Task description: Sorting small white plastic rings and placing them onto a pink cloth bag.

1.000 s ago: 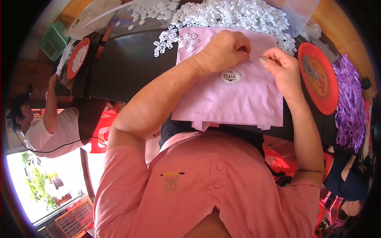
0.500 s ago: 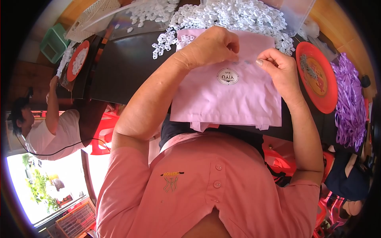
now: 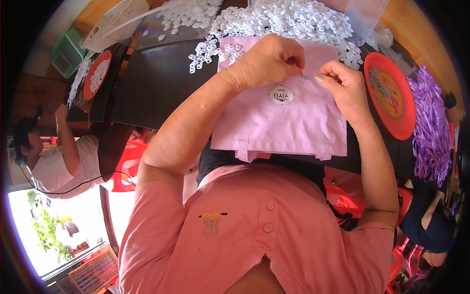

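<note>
The lilac paper bag (image 3: 281,122) lies flat on the dark table (image 3: 152,83), directly in front of you, its lower edge overhanging the near edge of the table above your pink shirt. A round white label (image 3: 281,95) sits on its upper middle. Your left hand (image 3: 267,61) rests on the bag's upper left part, fingers curled down and pinched at the top edge. Your right hand (image 3: 342,83) lies on the upper right part, thumb and forefinger pressed together on the same edge. The two hands stand close, a narrow gap between them; whether they grip a small item or only the paper, you cannot tell from this view. A heap of small white plastic rings (image 3: 289,19) covers the table just beyond the bag, and a few lie on its top left corner. To your right, a red round tray (image 3: 391,98) sits near the bag, and a bundle of purple ribbons (image 3: 431,127) lies past it. To your far left, a second red plate (image 3: 95,73) holds white pieces. Another person in a white shirt (image 3: 54,166) sits at the left end of the table, well apart from you.
</note>
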The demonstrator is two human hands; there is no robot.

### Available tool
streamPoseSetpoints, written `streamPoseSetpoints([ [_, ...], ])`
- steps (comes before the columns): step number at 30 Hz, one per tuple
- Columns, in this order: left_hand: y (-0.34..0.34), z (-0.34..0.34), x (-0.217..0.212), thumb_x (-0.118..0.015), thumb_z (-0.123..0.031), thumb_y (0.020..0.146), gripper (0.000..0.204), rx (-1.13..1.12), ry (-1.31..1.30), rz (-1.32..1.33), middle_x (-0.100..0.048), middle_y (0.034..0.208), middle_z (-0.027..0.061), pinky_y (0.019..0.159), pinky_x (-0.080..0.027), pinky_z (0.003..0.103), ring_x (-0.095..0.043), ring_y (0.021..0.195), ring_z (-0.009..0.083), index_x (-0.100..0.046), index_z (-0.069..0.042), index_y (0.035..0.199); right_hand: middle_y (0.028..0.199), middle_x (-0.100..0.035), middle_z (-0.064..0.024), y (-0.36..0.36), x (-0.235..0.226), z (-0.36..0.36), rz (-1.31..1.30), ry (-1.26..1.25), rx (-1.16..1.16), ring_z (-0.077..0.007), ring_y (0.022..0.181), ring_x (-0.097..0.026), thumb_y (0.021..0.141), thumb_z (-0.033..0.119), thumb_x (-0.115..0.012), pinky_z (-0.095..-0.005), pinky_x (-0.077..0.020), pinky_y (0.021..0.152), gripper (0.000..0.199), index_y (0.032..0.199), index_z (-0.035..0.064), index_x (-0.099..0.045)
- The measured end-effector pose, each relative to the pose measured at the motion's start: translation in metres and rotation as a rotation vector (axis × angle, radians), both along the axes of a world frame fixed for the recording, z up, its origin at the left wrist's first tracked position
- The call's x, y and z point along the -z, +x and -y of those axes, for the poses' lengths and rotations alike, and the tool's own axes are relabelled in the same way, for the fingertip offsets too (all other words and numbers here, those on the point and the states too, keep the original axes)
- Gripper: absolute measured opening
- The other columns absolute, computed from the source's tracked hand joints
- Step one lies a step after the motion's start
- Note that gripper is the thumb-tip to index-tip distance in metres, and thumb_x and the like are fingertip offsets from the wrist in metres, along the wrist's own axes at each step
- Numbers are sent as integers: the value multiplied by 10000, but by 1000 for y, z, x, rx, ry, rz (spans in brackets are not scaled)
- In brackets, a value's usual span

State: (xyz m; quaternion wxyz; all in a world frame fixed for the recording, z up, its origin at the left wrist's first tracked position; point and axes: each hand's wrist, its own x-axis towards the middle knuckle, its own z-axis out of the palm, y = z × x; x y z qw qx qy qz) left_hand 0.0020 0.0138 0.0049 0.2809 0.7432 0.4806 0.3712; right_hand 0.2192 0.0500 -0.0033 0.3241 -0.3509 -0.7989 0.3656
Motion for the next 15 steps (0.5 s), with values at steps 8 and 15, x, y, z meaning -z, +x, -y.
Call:
streamPoseSetpoints([
  [8, 11, 2, 12, -661, -10, 741, 78, 162, 123, -219, -567, 771, 73, 627, -463, 305, -600, 696, 194, -638, -9, 815, 722, -653, -54, -1, 2, -1, -18, 8, -15, -79, 671, -576, 797, 22, -654, -247, -460, 625, 68, 832, -28, -623],
  [15, 9, -2, 16, -652, -9, 748, 53, 172, 115, -154, -567, 775, 78, 625, -463, 309, -603, 700, 198, -631, -9, 796, 726, -660, -65, 0, 1, -2, -8, 29, -22, -89, 671, -593, 796, 22, -653, -253, -470, 628, 73, 840, -28, -625],
])
